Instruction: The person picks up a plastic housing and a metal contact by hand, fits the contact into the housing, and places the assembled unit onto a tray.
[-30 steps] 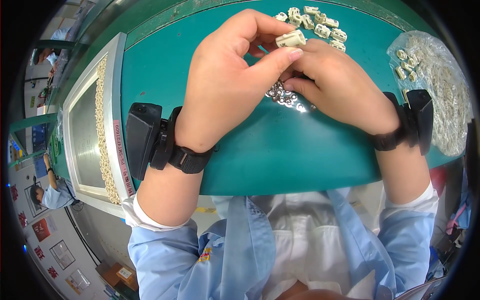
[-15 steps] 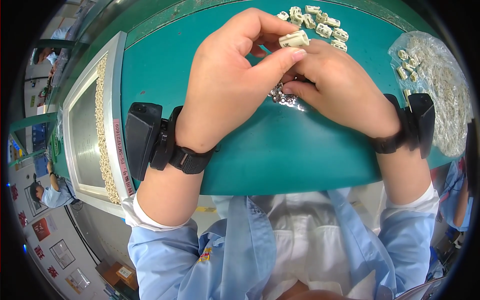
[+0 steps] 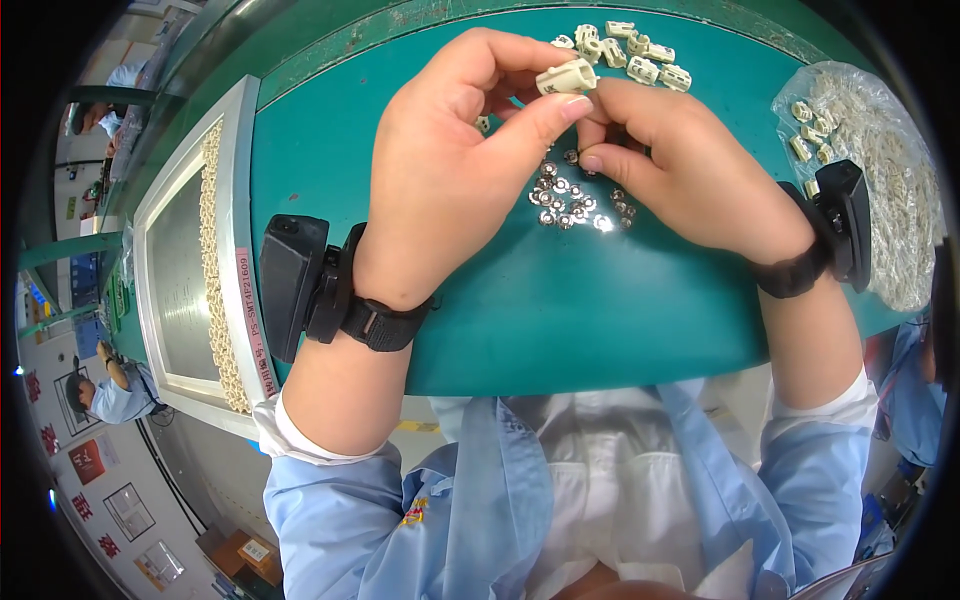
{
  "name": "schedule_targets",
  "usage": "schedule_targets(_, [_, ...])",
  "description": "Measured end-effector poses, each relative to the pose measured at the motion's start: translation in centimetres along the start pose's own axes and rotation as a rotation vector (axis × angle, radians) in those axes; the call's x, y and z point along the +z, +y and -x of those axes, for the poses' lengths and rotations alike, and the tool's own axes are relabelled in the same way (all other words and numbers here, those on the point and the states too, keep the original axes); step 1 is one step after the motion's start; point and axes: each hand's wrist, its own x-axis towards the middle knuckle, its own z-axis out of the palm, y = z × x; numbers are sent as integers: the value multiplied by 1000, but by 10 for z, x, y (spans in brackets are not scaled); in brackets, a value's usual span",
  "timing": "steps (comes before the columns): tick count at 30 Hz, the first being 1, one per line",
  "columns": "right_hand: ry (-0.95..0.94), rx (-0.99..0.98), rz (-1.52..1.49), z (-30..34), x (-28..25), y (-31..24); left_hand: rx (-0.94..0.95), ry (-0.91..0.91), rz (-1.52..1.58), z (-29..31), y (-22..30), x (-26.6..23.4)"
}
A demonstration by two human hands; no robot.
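Observation:
My left hand pinches a cream plastic connector housing between thumb and fingers, its hollow end toward the right. Close beside it is my right hand, with thumb and forefinger tips pressed together just under the housing. Whatever those tips hold is too small and hidden to make out. Below the hands, small round shiny metal pieces lie spread on the green work surface. Several more cream housings lie loose beyond the hands.
A clear plastic bag full of cream housings lies at the right. On the left stands a pale-framed tray with a row of cream parts along its inner side. Another person in blue is at the far left.
My right hand has shifted slightly right and opened a gap from the left hand, uncovering the metal pieces. The left hand has moved a little left and down with the housing.

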Motion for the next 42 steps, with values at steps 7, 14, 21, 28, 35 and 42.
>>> schedule_targets(7, [42,86,-266,1,-3,5,-126,-86,108,-1,4,-6])
schedule_targets(14, [58,211,-280,0,-13,6,-149,-67,165,0,4,-5])
schedule_targets(21, [259,25,-514,3,-16,2,-138,-128,163,1,6,-5])
schedule_targets(28, [214,23,-552,3,-14,3,-126,-136,129,3,7,-3])
schedule_targets(35, [210,20,-537,3,-11,3,-126,-78,118,3,6,-1])
schedule_targets(42, [153,62,-648,3,-7,4,-116,-92,82,4,0,0])
